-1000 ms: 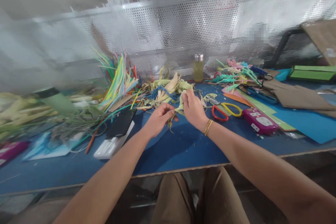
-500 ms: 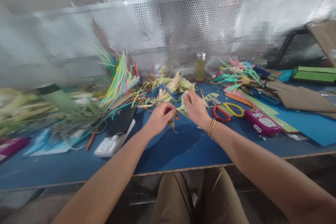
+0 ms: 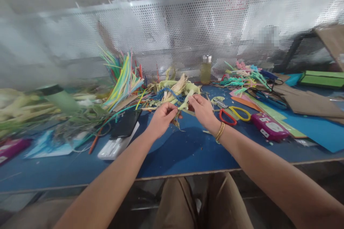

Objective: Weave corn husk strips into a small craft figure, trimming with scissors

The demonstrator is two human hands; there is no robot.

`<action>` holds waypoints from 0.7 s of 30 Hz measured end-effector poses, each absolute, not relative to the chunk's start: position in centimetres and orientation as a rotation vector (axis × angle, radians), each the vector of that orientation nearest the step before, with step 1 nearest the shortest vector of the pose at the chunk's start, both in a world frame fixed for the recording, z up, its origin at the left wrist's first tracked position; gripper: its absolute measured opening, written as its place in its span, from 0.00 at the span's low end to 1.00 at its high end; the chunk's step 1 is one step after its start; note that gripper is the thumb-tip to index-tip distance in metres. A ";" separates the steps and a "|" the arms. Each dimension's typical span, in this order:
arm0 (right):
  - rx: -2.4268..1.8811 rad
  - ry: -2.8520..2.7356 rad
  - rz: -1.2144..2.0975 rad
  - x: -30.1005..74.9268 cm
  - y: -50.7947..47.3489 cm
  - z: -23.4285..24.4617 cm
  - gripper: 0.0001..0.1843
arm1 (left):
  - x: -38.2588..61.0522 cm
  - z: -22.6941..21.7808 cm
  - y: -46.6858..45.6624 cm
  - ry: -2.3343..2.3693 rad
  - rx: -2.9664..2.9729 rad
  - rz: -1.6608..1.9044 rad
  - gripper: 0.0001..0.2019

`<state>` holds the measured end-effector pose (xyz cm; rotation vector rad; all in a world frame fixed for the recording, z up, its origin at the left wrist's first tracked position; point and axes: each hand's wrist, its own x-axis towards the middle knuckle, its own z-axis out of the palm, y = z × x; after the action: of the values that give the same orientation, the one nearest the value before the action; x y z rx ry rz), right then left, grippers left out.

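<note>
Between my two hands is a pale green strip of corn husk (image 3: pixel 184 106), held above the blue table. My left hand (image 3: pixel 164 116) pinches its left end, where a thin dry piece hangs below the fingers. My right hand (image 3: pixel 201 109), with a gold bracelet at the wrist, has its thumb and fingers closed on the strip's right part. Just behind the hands lies a heap of husks (image 3: pixel 176 89) with blue cord around it. Scissors (image 3: pixel 232 113) with red and yellow handles rest right of my right hand.
A phone (image 3: pixel 125 123) lies on a white box to the left, near a bundle of coloured pipe cleaners (image 3: pixel 122 86). A bottle (image 3: pixel 206 71) stands before the perforated metal screen (image 3: pixel 188 25). On the right are a purple case (image 3: pixel 269 126), coloured paper and cardboard (image 3: pixel 309 102).
My right hand has shifted slightly, its fingers now lower along the husk, and more of the strip shows above them. My left hand keeps its pinch. The view has tilted a little.
</note>
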<state>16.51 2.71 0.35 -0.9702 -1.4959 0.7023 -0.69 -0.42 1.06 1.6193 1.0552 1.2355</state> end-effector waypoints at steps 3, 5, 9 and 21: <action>-0.940 -1.526 0.745 16.4 2.0 0.8 0.21 | -1.0 1.0 -0.1 1.096 1.589 1.292 0.12; -0.978 -1.616 0.658 16.5 1.6 1.1 0.17 | -1.1 1.0 0.0 1.110 1.574 1.320 0.13; -1.029 -1.734 0.470 16.6 1.4 1.2 0.09 | -1.3 0.9 0.2 1.110 1.586 1.327 0.11; -1.074 -1.386 0.445 17.5 2.9 1.2 0.06 | -1.5 1.2 0.2 1.129 1.492 1.420 0.10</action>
<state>17.52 2.89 1.24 -1.0742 -1.3859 0.4451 -1.52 0.24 1.19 1.4917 1.1288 1.4198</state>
